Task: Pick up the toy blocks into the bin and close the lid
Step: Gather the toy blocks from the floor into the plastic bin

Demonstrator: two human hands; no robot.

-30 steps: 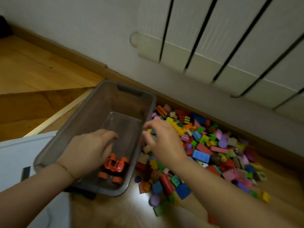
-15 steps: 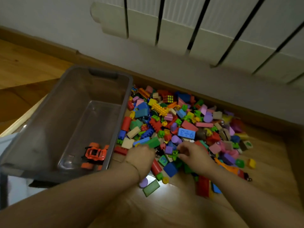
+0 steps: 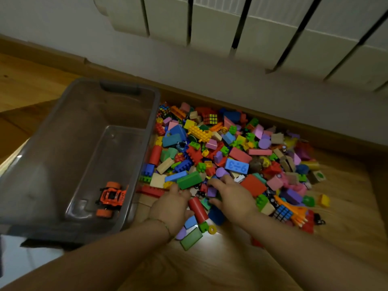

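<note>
The blocks lie heaped on the floor just right of the bin, against its long right wall; both grips rest on the heap's near edge, the left grip nearer the bin, the right grip beside it, a red cylinder between them; whether either has closed on a block I cannot tell; any carry should run leftward over that wall; the bin holds a toy car.

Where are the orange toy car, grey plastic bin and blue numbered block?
orange toy car point(image 3: 111, 196), head view, its body.
grey plastic bin point(image 3: 69, 148), head view, inner wall.
blue numbered block point(image 3: 236, 166), head view, printed face.
</note>
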